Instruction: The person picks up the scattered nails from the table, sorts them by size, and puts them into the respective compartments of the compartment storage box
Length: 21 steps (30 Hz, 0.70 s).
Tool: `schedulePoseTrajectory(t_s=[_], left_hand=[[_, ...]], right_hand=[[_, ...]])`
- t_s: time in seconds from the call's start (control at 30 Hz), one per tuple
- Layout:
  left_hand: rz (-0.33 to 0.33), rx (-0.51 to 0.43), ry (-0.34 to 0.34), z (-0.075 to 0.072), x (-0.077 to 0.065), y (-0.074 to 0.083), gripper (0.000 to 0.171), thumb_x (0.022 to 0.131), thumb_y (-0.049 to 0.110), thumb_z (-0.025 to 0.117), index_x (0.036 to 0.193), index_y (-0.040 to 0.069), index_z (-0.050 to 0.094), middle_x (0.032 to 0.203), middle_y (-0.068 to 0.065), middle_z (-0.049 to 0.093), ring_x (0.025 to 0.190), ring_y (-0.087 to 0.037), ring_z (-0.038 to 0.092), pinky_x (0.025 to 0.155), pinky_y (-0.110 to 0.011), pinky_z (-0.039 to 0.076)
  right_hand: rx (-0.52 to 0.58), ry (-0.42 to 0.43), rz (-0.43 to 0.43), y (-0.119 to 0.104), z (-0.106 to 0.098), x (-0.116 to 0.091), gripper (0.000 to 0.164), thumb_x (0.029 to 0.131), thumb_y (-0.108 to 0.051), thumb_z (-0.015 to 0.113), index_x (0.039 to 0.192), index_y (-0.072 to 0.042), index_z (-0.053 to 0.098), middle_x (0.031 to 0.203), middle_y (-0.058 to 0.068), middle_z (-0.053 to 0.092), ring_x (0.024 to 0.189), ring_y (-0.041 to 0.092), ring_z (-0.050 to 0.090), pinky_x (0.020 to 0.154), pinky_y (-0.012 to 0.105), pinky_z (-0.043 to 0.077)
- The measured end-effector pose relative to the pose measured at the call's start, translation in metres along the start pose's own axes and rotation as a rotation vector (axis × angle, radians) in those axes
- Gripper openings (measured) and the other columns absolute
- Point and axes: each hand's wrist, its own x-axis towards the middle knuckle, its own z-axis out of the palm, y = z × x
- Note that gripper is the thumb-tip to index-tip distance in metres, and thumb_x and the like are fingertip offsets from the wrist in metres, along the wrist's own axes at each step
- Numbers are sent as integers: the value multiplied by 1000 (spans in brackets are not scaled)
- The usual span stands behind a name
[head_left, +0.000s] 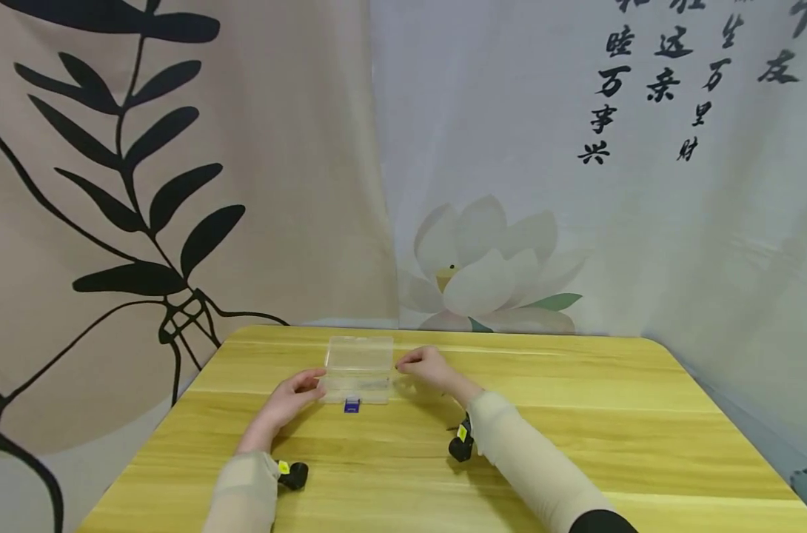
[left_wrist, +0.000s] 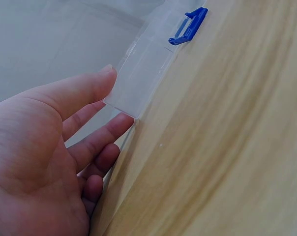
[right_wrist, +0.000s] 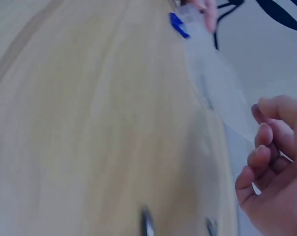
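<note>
- The open, clear-plastic rectangular box (head_left: 357, 386) is sitting on the yellow wooden table (head_left: 377, 474).
- My left hand (head_left: 290, 394) is pinching its left end; blur is hiding whether my right hand (head_left: 430, 368) is gripping anything.
- I'm judging it light, stiff, slippery; I'm favouring low end holds.

I remotely see a clear rectangular plastic box (head_left: 372, 400), blue latch (head_left: 352, 406) in front, lid (head_left: 359, 354) open, toward the back of the wooden table (head_left: 563, 414).

Wooden table (head_left: 617, 400); curtain (head_left: 303, 148) printed with leaves (head_left: 212, 240), lotus (head_left: 481, 285), characters (head_left: 620, 42)
</note>
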Motion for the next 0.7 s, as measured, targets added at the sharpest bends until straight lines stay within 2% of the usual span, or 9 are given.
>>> schedulePoseTrajectory(t_s=[0.1, 0.3, 0.4, 0.53, 0.7], left_hand=[[3, 2, -8, 0, -1, 1, 49, 94, 21, 65, 138, 4, 52, 134, -23, 50, 123, -37, 45, 101, -54, 35], [13, 25, -12, 0, 0, -1, 48, 95, 20, 65, 138, 3, 52, 132, -23, 51, 120, -36, 47, 100, -51, 36], [19, 34, -14, -1, 0, 0, 48, 95, 20, 64, 138, 3, 52, 132, -23, 51, 119, -36, 47, 98, -51, 37], [19, 44, -17, -1, -1, 2, 49, 95, 21, 65, 138, 3, 52, 129, -21, 53, 116, -34, 48, 96, -48, 39], [18, 50, -18, 1, 0, 3, 48, 95, 21, 65, 138, 3, 52, 126, -20, 55, 113, -31, 49, 92, -43, 41]], right_hand=[[-9, 15, 24, 0, -20, -12, 24, 95, -15, 63, 108, 4, 71, 105, 9, 70, 100, 24, 63, 86, 43, 49], [32, 46, 81, 16, -60, -39, 29, 96, -19, 63, 112, 3, 68, 109, 9, 67, 97, 29, 58, 82, 47, 46], [111, 58, 111, 28, -75, -53, 30, 96, -18, 61, 114, 7, 66, 109, 9, 65, 77, 21, 51, 76, 41, 43], [160, 92, 162, 41, -88, -71, 31, 96, -15, 61, 114, 9, 64, 91, 8, 61, 58, 14, 33, 65, 35, 36], [143, 151, 201, 56, -101, -89, 28, 96, -14, 61, 113, 8, 66, 89, 6, 61, 58, 12, 36, 59, 29, 36]])
